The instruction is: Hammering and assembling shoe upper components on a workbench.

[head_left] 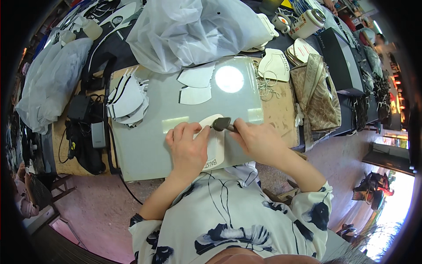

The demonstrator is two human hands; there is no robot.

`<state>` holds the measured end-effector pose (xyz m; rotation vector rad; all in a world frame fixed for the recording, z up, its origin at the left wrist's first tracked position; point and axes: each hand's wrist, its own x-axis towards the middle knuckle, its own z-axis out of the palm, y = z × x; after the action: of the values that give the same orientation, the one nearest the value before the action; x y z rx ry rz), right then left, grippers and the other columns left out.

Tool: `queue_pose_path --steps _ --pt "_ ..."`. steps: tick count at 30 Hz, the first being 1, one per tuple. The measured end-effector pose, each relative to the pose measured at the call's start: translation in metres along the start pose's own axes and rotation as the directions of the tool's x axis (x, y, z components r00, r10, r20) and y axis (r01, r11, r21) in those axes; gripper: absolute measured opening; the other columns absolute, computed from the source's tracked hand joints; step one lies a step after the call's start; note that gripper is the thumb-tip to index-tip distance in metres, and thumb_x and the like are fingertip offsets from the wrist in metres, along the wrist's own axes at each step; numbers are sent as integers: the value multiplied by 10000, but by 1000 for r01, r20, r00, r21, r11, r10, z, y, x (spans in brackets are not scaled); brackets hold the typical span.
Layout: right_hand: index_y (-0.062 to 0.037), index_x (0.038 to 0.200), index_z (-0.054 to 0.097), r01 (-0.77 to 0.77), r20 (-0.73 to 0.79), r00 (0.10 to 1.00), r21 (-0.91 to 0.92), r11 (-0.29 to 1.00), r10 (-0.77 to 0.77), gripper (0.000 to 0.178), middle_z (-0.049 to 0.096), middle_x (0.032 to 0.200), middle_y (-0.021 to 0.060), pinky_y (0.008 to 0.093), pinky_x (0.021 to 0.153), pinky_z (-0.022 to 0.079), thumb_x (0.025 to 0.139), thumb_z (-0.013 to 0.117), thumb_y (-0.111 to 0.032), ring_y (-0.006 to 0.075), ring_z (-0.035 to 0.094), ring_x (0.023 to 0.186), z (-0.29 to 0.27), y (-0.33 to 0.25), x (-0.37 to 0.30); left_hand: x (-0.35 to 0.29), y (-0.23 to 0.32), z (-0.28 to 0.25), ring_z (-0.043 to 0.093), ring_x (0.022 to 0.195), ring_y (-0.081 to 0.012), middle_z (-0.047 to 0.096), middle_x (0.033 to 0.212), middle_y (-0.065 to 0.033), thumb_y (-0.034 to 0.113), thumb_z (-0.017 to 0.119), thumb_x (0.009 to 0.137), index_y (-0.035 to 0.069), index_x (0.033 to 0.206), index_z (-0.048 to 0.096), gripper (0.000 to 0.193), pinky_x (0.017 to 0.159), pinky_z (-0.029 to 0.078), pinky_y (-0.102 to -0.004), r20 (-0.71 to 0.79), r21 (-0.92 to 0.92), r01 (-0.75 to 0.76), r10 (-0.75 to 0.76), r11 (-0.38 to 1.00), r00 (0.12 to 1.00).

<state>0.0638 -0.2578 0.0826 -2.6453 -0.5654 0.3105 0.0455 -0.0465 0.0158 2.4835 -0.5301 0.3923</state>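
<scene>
On a grey work board (145,154) directly before me lies a cream-white flat template (216,152) with dark lettering at its near end. My left hand (189,147) covers its left side, fingers bent and pressed down at its edge, the thumb side close to the hammer. My right hand (257,138) is closed around a small hammer (221,124), whose dark head is over the far part of the template, beside the left fingertips. Whether the head touches the template I cannot tell. Beyond my hands lie two white cut pieces (195,86); a stack of similar pieces (129,101) with dark edges sits to the left.
A large white plastic bag (193,33) stands at the far edge, another (55,83) at far left. Cord (267,83), more templates (274,65), a patterned bag (318,94), a dark box (340,59) and a tumbler (307,24) fill the right. A black adapter (80,108) with cables lies left.
</scene>
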Motion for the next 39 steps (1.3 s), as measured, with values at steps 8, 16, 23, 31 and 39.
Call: queue_pose_path --steps 8,16,23,31,39 --pt "-38 895 507 6 0 1000 -208 978 -6 278 636 631 114 398 470 482 970 572 -298 301 644 542 5 -2 -3 8 6 1 526 1051 -250 600 995 -27 52 659 812 105 965 667 162 952 292 -410 47 -174 156 -150 972 988" --pt "-47 884 506 0 -27 1000 -238 971 -7 284 626 614 106 382 447 472 970 575 -309 286 637 511 9 -4 -4 11 12 -2 531 1016 -241 603 958 -25 39 648 809 102 987 644 189 945 293 -408 60 -99 177 -172 979 983" --pt "-46 881 506 -14 -23 1000 -235 972 9 278 624 612 109 384 444 468 968 579 -300 287 634 508 9 -5 -6 10 12 -1 540 996 -247 613 942 -30 27 650 803 98 973 669 185 944 303 -410 35 -167 167 -164 972 986" --pt "-45 890 510 -13 -27 1000 -219 976 7 268 628 619 114 385 444 466 968 579 -292 290 636 514 10 -5 -5 5 9 1 550 985 -246 624 932 -35 37 673 804 86 959 706 165 916 336 -394 24 -167 169 -167 971 986" --pt "-46 892 512 -13 -29 1000 -199 980 8 273 630 625 114 390 454 473 976 566 -301 300 635 523 7 -5 -5 -5 9 12 569 984 -233 599 973 -45 55 684 785 17 986 687 205 897 397 -410 -90 78 -103 110 992 990"
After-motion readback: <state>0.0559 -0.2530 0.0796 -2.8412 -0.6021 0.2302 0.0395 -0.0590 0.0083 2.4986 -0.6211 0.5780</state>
